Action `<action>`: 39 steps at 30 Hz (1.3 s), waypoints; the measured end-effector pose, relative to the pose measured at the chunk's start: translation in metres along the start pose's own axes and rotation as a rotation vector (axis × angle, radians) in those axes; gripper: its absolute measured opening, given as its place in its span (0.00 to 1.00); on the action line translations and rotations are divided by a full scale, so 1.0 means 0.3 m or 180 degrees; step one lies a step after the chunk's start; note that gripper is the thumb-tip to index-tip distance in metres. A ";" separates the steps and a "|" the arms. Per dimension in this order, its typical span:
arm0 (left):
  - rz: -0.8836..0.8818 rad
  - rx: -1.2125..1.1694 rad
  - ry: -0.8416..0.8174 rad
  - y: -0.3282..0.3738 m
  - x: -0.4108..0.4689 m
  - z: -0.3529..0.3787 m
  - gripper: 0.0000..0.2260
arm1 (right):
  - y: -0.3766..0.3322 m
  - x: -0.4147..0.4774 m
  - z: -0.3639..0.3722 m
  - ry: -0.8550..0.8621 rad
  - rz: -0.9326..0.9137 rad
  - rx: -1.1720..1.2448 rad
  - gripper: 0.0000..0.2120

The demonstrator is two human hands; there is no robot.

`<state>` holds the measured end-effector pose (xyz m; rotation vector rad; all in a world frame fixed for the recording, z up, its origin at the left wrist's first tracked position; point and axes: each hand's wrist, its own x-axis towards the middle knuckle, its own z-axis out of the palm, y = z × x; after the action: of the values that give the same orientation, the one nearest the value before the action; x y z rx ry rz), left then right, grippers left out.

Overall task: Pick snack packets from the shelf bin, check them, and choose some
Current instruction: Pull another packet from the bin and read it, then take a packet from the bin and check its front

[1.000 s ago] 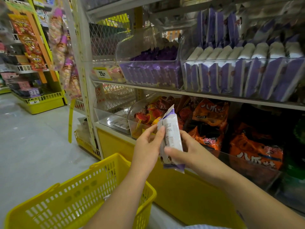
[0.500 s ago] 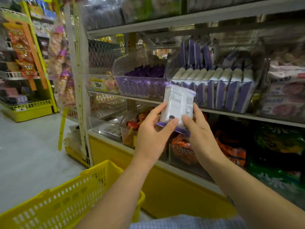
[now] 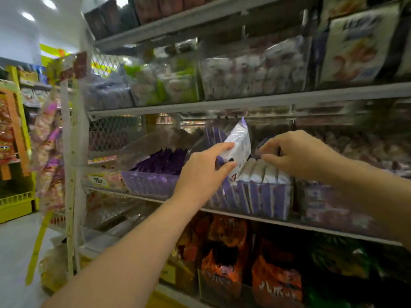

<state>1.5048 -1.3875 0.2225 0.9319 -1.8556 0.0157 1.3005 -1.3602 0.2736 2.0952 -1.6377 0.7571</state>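
My left hand grips a white and purple snack packet, tilted, its lower end down among the upright packets at the left of the clear shelf bin. That bin holds a row of like white and purple packets standing on edge. My right hand reaches over the bin from the right, fingers curled above the packet tops just right of the held packet. Blur hides whether those fingers pinch a packet.
A second clear bin of purple packets stands to the left, with a yellow price tag beside it. Orange bags fill the shelf below, pale bags the shelf above. A strip of hanging snacks dangles at the shelf's left post.
Both hands have gone up from in front of me to the bin. My right hand let go of the packet and reached over the row. The view tilted up and the yellow basket left it.
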 end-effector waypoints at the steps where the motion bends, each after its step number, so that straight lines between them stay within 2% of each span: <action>1: 0.0011 0.0094 -0.0049 -0.001 0.040 0.016 0.20 | 0.030 0.036 -0.009 -0.0113 -0.0013 -0.0193 0.10; 9: 0.0223 0.0889 0.0054 -0.066 0.300 0.181 0.20 | 0.171 0.265 0.001 -0.0809 -0.0262 -0.0988 0.15; 14: 0.0328 0.1186 0.0202 -0.110 0.412 0.270 0.20 | 0.208 0.355 0.040 -0.1261 -0.0167 -0.0906 0.14; 21: 0.0611 0.1819 -0.0046 -0.152 0.539 0.358 0.19 | 0.280 0.427 0.129 -0.1294 -0.0519 -0.0521 0.14; 25: 0.0706 0.1545 -0.0151 -0.181 0.574 0.363 0.19 | 0.314 0.452 0.141 -0.1205 -0.0631 -0.0089 0.14; 27: 0.0826 0.1560 -0.0321 -0.194 0.582 0.358 0.22 | 0.319 0.458 0.141 -0.1236 -0.0690 0.0111 0.13; 30: 0.1086 0.1715 -0.0771 -0.224 0.578 0.336 0.30 | 0.323 0.456 0.141 -0.1333 -0.0721 0.0268 0.08; 32: 0.1221 0.1796 -0.1004 -0.237 0.571 0.321 0.33 | 0.322 0.456 0.143 -0.1335 -0.0678 0.0170 0.12; 35: 0.1398 0.1842 -0.1018 -0.227 0.564 0.328 0.30 | 0.313 0.458 0.146 -0.1312 -0.0566 -0.0137 0.21; 39: 0.1580 0.2035 -0.0922 -0.211 0.571 0.340 0.24 | 0.306 0.450 0.140 -0.1355 -0.0516 -0.0160 0.21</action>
<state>1.4321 -1.5738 0.2837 0.8917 -2.3694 0.8584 1.2433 -1.5116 0.3210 2.4354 -1.6352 0.2229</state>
